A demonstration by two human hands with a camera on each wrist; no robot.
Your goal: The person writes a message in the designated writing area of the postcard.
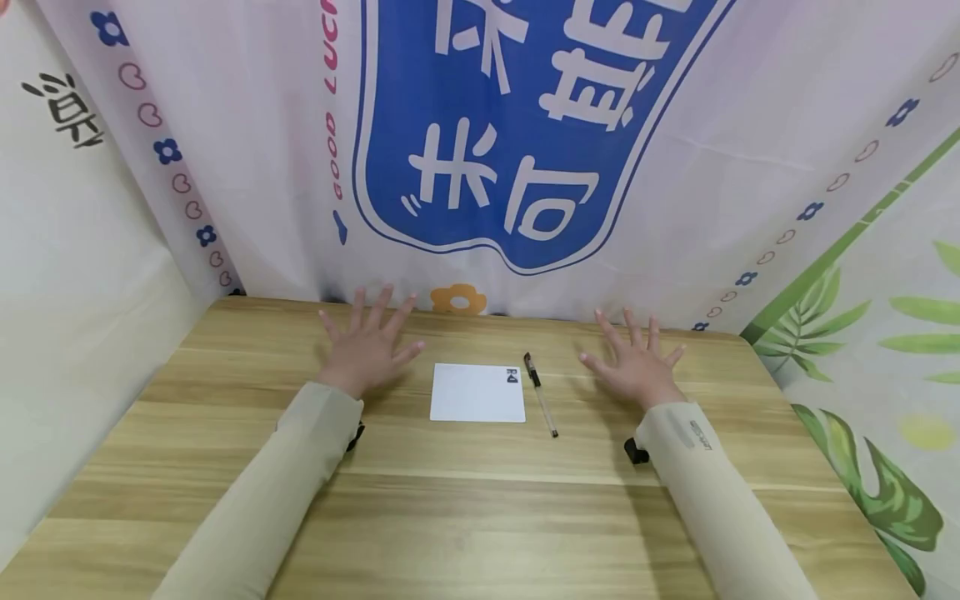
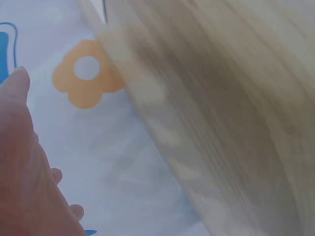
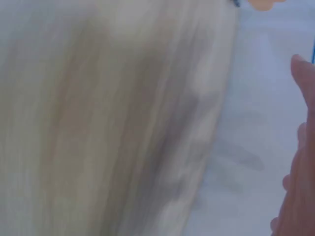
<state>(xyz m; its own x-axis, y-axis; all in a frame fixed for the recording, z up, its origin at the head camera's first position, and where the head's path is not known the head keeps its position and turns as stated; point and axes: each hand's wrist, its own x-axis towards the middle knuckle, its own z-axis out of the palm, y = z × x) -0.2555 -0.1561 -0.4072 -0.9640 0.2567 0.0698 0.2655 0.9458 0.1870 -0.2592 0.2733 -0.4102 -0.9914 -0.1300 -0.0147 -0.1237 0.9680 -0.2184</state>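
A white card [image 1: 477, 393] with a small black mark in its upper right corner lies on the wooden table. Just to its right lies a pen [image 1: 542, 395] with a black cap and a clear barrel, slanting toward the near side. My left hand [image 1: 365, 346], fingers straight and spread, is left of the card near the table's far edge and holds nothing. On the other side, right of the pen, my right hand [image 1: 636, 363] is likewise spread with nothing in it. Each wrist view shows only part of its hand, with the thumb extended.
The wooden table [image 1: 480, 517] ends at a printed white curtain [image 1: 285, 200] with a blue sign and an orange flower [image 1: 458, 299]. Pale cloth with green leaf prints [image 1: 892, 492] hangs at the right, and plain cloth hangs at the left.
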